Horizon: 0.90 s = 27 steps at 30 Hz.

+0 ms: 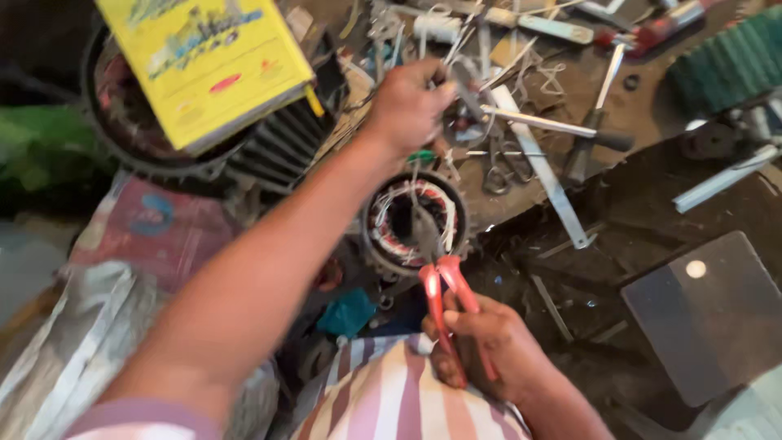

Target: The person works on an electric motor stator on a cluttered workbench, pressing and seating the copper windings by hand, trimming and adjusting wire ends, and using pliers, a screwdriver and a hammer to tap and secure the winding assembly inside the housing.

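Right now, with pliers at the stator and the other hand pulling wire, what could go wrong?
1. The pliers in the right hand point into the stator; a slip could nick the copper windings.
2. The left hand pulls wire taut above the stator; it may snap or whip.
3. The yellow box sits tilted on a ribbed motor housing and could slide off.

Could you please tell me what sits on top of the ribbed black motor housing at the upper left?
A yellow box lies tilted on the ribbed black motor housing. It covers most of the housing's top, so whatever is beneath the box cannot be seen.
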{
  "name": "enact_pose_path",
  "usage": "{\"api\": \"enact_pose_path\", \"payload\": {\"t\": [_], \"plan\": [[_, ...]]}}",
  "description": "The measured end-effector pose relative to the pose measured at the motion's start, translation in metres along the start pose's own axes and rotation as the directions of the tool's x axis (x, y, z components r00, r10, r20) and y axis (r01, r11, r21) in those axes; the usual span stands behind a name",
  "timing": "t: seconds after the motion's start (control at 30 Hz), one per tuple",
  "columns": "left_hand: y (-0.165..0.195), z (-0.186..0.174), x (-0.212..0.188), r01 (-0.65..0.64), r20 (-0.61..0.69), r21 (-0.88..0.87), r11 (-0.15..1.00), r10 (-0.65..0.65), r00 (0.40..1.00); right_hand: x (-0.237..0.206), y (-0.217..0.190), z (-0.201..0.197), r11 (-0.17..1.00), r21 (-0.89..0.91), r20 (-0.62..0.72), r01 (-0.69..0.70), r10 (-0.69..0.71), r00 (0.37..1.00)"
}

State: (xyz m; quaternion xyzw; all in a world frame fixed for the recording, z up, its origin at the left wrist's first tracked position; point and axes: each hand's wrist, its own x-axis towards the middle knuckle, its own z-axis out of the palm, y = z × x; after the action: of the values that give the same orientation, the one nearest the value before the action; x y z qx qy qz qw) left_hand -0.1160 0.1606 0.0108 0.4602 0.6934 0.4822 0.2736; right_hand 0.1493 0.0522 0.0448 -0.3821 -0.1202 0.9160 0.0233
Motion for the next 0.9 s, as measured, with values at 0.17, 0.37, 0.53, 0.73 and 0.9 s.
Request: {"api": "enact_pose_path", "payload": {"t": [0.17, 0.37, 0.53, 0.73, 0.9], "plan": [[0.012, -0.007, -0.002, -0.268, 0.234, 0.001, 0.964, 0.260, 0.937, 0.001, 0.000, 0.007, 0.999, 0.036, -0.028, -0.033, 0.034, 0.999], [-0.031, 0.010, 0.032, -0.178, 0.217, 0.123, 0.976, 0.148, 0.965, 0.004, 0.025, -0.029, 0.998, -0.010, 0.015, 0.070, -0.070, 0.997], [-0.066, 0.001, 0.040, -0.435, 0.104, 0.162, 0.886, 0.423, 0.900, 0.004, 0.018, -0.040, 0.997, 0.056, 0.145, 0.046, -0.054, 0.988], [-0.049, -0.018, 0.032, 0.413, 0.154, 0.045, 0.909, -0.415, 0.897, -0.020, -0.037, -0.038, 0.983, -0.181, 0.152, 0.026, 0.002, 0.988], [-0.021, -0.041, 0.000, 0.026, 0.067, 0.556, 0.831, -0.076, 0.995, -0.043, -0.096, -0.091, 0.823, -0.481, 0.212, 0.301, -0.224, 0.951]]}}
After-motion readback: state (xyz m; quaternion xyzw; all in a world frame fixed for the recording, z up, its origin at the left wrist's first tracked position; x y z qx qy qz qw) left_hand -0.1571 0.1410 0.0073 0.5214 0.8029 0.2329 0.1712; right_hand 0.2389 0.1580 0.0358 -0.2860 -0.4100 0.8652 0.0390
